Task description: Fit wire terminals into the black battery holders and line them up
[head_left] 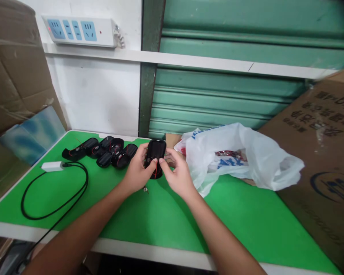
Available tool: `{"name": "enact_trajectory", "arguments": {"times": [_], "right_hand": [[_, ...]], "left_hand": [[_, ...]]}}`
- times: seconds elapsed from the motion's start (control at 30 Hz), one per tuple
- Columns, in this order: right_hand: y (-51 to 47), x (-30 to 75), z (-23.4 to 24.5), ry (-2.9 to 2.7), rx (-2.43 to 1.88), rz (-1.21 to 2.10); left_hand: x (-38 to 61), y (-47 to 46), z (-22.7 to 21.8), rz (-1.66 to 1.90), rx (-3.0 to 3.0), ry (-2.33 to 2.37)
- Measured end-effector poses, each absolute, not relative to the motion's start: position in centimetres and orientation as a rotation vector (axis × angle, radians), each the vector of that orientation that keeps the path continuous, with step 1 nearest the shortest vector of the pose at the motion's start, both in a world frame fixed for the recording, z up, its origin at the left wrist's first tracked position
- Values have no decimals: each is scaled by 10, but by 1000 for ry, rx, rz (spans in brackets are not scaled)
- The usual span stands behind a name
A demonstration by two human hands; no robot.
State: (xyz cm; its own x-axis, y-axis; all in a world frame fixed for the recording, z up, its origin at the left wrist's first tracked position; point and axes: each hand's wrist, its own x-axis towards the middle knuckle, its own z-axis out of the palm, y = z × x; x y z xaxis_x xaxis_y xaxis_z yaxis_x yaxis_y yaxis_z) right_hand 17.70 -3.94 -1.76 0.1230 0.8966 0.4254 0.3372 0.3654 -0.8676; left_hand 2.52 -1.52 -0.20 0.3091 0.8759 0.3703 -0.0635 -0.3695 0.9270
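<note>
A small black plastic housing (156, 147), open to show its hollow inside, is held over the green table by both hands. My left hand (139, 166) grips its left side, with the thumb on the lower part. On the opposite side, my right hand (176, 167) is closed around the edge, its thumb near the other thumb. A thin red wire or strip (156, 164) shows between the thumbs. Just below the left hand is a tiny metal piece (145, 189); I cannot tell whether it hangs or lies on the table. Several similar black housings (104, 160) lie to the left.
A white adapter (53, 166) with a looped black cable (22, 206) lies on the green tabletop (126, 217). At right is a crumpled white plastic bag (258, 152) with red items inside. Cardboard boxes (318, 183) flank the table; a power strip (80, 31) is mounted above.
</note>
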Motion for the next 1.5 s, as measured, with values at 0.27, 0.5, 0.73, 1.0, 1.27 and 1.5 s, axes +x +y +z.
{"name": "enact_trajectory", "arguments": {"times": [0.27, 0.5, 0.73, 1.0, 1.27, 1.5], "right_hand": [[-42, 177, -14, -1528, -1209, 469], [-42, 175, -17, -1531, -1224, 453], [-42, 174, -18, -1507, -1192, 529], [-44, 170, -18, -1462, -1241, 606], [-45, 165, -23, -1450, -1203, 578], [-44, 162, -26, -1408, -1205, 595]], "left_hand": [[25, -16, -2, 1232, 1610, 781], [27, -16, -6, 1256, 1610, 805], [28, -16, -9, 1271, 1608, 824], [29, -17, -7, 1267, 1629, 857], [31, -18, -14, 1301, 1650, 900], [32, -18, -16, 1331, 1669, 903]]}}
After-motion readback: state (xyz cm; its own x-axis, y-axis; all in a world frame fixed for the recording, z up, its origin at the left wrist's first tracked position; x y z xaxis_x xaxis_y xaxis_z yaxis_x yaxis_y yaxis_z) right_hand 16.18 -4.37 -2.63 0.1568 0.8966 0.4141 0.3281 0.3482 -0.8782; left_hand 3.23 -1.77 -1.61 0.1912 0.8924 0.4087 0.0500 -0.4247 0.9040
